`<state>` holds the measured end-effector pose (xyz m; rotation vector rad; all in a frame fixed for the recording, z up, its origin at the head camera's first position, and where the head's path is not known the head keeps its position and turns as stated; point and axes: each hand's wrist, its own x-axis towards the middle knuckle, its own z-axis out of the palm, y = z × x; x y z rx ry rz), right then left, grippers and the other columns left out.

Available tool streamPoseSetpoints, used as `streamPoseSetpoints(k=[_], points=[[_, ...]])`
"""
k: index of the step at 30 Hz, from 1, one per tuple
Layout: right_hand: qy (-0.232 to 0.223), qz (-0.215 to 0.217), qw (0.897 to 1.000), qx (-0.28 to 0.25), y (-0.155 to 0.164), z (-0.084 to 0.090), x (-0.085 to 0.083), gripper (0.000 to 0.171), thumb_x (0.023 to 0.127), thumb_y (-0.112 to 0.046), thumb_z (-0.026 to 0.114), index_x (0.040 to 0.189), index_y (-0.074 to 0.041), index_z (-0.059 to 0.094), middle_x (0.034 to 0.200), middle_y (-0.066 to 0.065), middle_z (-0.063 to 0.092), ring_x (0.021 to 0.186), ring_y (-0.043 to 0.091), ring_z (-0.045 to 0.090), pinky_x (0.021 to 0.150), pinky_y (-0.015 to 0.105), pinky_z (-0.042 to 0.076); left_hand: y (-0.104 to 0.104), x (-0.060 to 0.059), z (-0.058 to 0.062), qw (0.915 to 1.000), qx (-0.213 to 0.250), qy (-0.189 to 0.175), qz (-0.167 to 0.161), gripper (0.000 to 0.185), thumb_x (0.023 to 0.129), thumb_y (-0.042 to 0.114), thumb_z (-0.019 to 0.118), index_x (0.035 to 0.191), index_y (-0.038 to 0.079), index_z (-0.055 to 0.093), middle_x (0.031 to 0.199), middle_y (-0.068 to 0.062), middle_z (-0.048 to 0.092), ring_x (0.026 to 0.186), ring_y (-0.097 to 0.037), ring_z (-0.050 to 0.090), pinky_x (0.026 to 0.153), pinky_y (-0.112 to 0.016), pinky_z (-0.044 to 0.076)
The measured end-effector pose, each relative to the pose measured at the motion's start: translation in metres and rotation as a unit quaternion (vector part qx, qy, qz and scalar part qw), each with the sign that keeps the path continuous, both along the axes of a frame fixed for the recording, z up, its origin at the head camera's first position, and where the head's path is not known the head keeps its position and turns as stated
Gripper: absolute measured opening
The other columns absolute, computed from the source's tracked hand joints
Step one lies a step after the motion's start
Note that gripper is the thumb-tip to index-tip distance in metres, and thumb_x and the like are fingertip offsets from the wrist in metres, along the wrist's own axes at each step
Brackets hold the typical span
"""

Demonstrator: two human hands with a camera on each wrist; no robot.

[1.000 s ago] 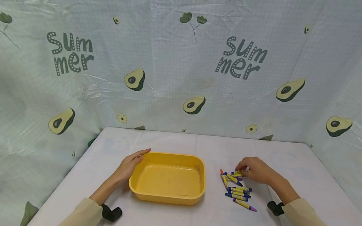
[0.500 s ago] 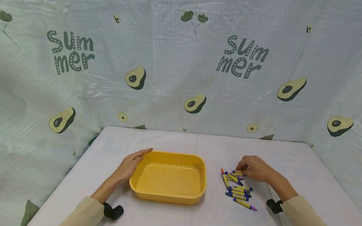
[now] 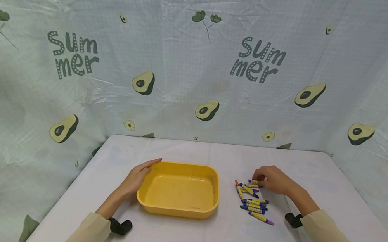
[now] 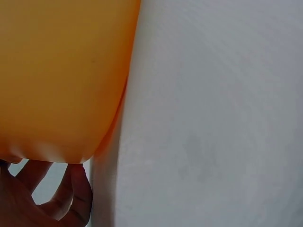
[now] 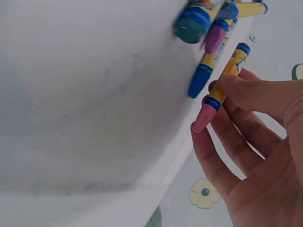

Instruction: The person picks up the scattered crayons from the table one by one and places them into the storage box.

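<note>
In the head view my left hand [image 3: 137, 178] holds the left side of a yellow plastic tray [image 3: 179, 213]. Curled fingertips press against the tray's outer wall [image 4: 57, 109] in the left wrist view. My right hand [image 3: 274, 179] is over the far end of a small group of crayons. Between thumb and fingers it pinches a pink crayon [image 5: 239, 56] with a yellow wrapper and blue bands, its pink tip pointing toward the palm side. Close by lie a blue-tipped crayon [image 5: 201, 78], a purple-tipped crayon [image 5: 216, 38] and a thick-looking teal-ended crayon [image 5: 193, 26].
Several more crayons, among them an orange-tipped crayon [image 3: 239, 190] and a purple-tipped one in front [image 3: 261, 218], lie right of the tray on a white tabletop [image 3: 183, 237]. Behind stands a pale curtain [image 3: 182, 57] printed with avocados. Each wrist wears a black camera [image 3: 120, 227].
My right hand has raised the pink crayon slightly from the pile, and a crayon beneath it now shows separately. The left hand and tray stay in place.
</note>
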<state>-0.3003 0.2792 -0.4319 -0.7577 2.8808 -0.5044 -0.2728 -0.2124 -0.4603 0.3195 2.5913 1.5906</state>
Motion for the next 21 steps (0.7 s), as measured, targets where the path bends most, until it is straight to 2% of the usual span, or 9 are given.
streamPoseSetpoints(k=[10, 21], points=[[0.024, 0.021, 0.999, -0.003, -0.004, 0.016, 0.0, 0.017, 0.094, -0.002, 0.069, 0.105, -0.013, 0.076, 0.098, -0.003, 0.074, 0.089, 0.012, 0.066, 0.08, 0.035, 0.06, 0.0, 0.0, -0.001, 0.9999, 0.011, -0.003, -0.001, 0.048, 0.112, 0.015, 0.027, 0.156, 0.015, 0.048, 0.164, -0.012, 0.042, 0.152, -0.035, 0.039, 0.127, -0.058, 0.028], [0.026, 0.037, 0.999, -0.012, -0.019, 0.04, -0.001, 0.018, 0.094, -0.002, 0.069, 0.108, -0.011, 0.075, 0.098, -0.002, 0.074, 0.088, 0.009, 0.066, 0.082, 0.037, 0.062, 0.0, -0.001, -0.001, 0.9999, 0.014, 0.0, -0.003, 0.047, 0.112, 0.014, 0.028, 0.155, 0.014, 0.049, 0.164, -0.013, 0.043, 0.152, -0.035, 0.038, 0.127, -0.058, 0.026]])
